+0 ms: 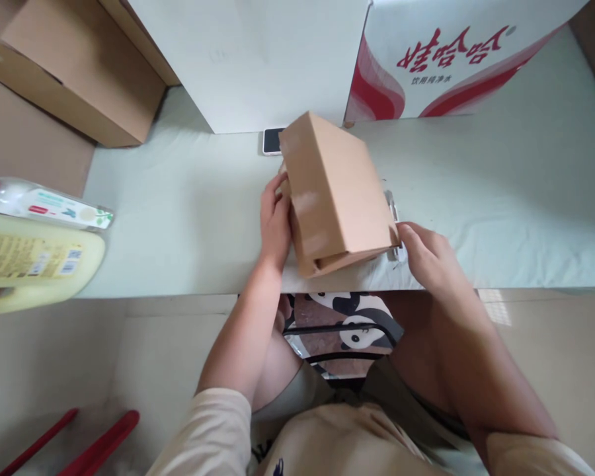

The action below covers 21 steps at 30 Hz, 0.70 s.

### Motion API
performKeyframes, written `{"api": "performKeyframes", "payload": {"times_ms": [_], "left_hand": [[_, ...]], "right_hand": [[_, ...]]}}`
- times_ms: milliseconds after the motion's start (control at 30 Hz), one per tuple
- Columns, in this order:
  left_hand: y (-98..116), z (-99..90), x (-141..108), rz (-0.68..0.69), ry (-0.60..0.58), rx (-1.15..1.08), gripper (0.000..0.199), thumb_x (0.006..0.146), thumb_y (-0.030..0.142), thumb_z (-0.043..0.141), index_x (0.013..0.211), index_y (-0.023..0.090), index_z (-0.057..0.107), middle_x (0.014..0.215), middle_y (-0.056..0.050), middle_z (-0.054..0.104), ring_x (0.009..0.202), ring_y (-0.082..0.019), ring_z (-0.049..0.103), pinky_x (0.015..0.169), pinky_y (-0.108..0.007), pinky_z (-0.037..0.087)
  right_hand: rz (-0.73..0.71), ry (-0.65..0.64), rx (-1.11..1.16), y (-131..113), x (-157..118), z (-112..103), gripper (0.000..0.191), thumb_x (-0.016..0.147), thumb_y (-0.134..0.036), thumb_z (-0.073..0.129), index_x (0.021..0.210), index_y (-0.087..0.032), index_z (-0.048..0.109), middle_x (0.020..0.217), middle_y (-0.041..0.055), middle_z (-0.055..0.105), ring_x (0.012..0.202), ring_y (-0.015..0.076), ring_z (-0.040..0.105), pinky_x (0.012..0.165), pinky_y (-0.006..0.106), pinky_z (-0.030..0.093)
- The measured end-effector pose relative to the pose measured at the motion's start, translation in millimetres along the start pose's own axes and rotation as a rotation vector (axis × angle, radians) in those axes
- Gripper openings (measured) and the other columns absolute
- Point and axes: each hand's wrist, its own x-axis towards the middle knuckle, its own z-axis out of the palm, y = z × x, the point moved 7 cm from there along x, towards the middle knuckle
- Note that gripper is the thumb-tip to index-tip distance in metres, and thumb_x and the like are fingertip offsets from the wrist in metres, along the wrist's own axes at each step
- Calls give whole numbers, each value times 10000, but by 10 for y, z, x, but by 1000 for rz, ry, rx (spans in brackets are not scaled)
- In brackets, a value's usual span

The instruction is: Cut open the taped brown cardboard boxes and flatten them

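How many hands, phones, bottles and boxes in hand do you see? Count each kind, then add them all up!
Hands: 2, left hand and right hand
Phones: 1 phone
Bottles: 2, slim bottle and yellow bottle
Boxes in hand: 1 brown box
Total: 6

The left forearm (240, 324) and the right forearm (500, 360) extend forward and converge ahead of the torso (347, 443). The left forearm slants up and to the right, ending in the left hand (276, 225), whose fingers (278, 190) bend in a holding grip, the tips partly hidden. The right forearm slants up and to the left; the right hand (429, 254) points inward, its thumb (410, 239) uppermost in a pinch, the remaining fingers mostly concealed.
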Motion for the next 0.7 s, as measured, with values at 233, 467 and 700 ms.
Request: {"api": "performKeyframes", "payload": {"times_ms": [233,467,700], "left_hand": [[-125,3,85,-184,97,-274,266,922,450,565,948,228,710,960,-41,753,996,-235,721,894,-361,596],[14,206,49,-159,-184,-379,410,806,535,715,1072,224,718,1115,-78,796,1227,-307,716,963,-384,587],[71,9,211,-195,-192,-162,397,729,415,796,1041,179,724,1021,-81,794,1021,-278,764,813,-339,604]], "right_hand": [[-30,107,333,190,30,13,383,942,-542,544,1189,-261,625,898,50,708,851,235,657,744,381,526],[-245,126,692,143,-4,26,673,807,-458,814,1377,-424,457,1473,56,591,1162,281,696,894,470,626],[-270,246,450,257,48,-20,703,739,-487,867,1347,-347,541,1364,64,626,1169,269,670,925,419,628]]}}
